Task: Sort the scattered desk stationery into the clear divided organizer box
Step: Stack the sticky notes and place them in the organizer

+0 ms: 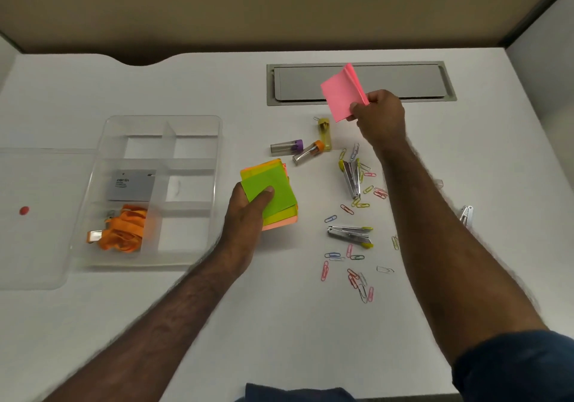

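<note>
My right hand (379, 112) pinches pink sticky pad (342, 94) by corner, lifted off desk so floppy sheets fan; my left hand (248, 207) grips stacked neon pads (271, 195), thumb on top to keep slick paper squared, gathering like with like; organizer box (198, 122) left beside it, rigid clear plastic, orange lanyard (124, 226) inside; wire paper clips (357, 257) scattered right

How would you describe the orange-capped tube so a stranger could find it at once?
Start at the grey hatch set into the desk and look just below it, where three small tubes lie. The orange-capped tube is the middle one, slanted between the purple-capped tube and the yellow tube.
</note>
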Action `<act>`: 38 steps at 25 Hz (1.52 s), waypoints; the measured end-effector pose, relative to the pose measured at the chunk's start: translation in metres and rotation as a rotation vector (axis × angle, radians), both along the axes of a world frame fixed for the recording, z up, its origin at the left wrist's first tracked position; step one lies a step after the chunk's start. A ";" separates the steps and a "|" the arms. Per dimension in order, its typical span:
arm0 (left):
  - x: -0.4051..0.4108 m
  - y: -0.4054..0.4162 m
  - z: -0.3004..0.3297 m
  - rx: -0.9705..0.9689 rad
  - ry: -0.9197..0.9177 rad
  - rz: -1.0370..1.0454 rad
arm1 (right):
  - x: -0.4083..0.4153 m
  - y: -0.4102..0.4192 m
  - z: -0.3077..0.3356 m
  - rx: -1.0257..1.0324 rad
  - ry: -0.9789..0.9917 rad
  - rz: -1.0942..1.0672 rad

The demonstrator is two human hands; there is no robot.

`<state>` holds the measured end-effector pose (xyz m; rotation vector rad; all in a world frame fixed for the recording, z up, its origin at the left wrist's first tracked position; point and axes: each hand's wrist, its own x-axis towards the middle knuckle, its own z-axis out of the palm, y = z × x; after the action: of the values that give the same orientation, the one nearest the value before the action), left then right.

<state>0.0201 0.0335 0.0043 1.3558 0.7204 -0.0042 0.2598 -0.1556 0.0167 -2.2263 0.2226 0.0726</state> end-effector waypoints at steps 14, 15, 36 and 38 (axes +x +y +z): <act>-0.039 -0.023 0.060 0.001 -0.072 0.081 | -0.227 0.017 0.084 0.348 0.104 0.239; -0.040 -0.023 0.063 -0.013 -0.087 0.089 | -0.234 0.020 0.081 0.315 0.104 0.238; -0.053 -0.052 0.055 0.104 -0.170 0.149 | -0.260 0.067 0.059 0.858 0.333 0.137; -0.054 -0.042 0.048 0.095 -0.171 0.167 | -0.258 0.069 0.058 0.830 0.270 0.149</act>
<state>-0.0339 -0.0082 0.0521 1.3640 0.6940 0.2784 0.0018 -0.0868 0.0750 -1.3951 0.1348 0.4621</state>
